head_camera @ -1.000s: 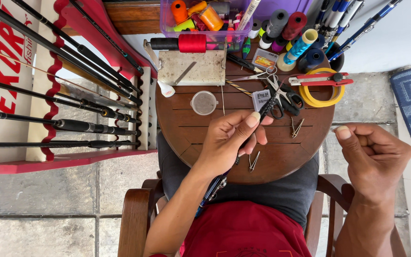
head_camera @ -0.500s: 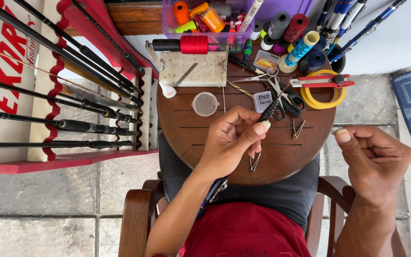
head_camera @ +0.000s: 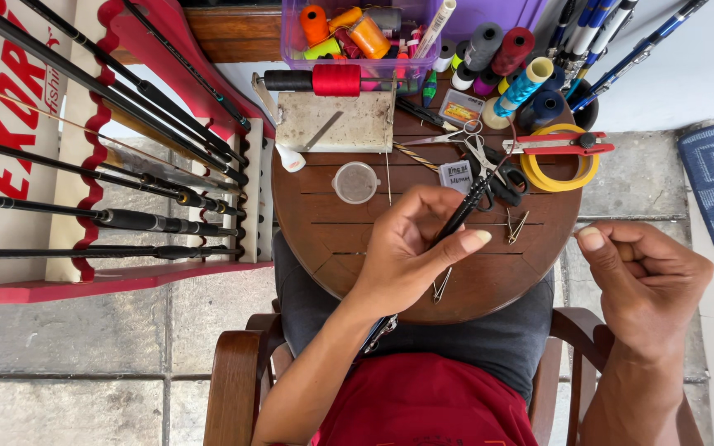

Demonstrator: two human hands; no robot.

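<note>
At far left a red rack (head_camera: 126,281) carries several dark rods (head_camera: 109,216) laid side by side, and nothing there has shifted over the last second. On the round wooden counter (head_camera: 332,239) the small clear lid (head_camera: 356,182), the pale block (head_camera: 336,121) with the red spool (head_camera: 336,80) above it, and the scissors (head_camera: 477,153) sit as they did. The change is in the left hand (head_camera: 411,252): a second ago it lay lower and flatter over the counter's near edge, and it has since lifted and curled, so that thumb and forefinger now pinch the thin black rod blank (head_camera: 464,211), which runs from the hand up toward the scissors, with its lower end showing under the wrist. A small wire guide (head_camera: 440,287) lies on the counter just below that hand, and another (head_camera: 516,227) just to its right, neither one touched. The yellow tape roll (head_camera: 559,157) and the thread spools (head_camera: 522,83) behind it are unmoved. The right hand (head_camera: 646,277) has barely moved; it hangs off the counter's right edge, loosely clenched, thumb pressed on the forefinger as if pinching a fine thread, though I cannot tell whether anything is in it. Judging by this, the grip on the blank has tightened for close work.
</note>
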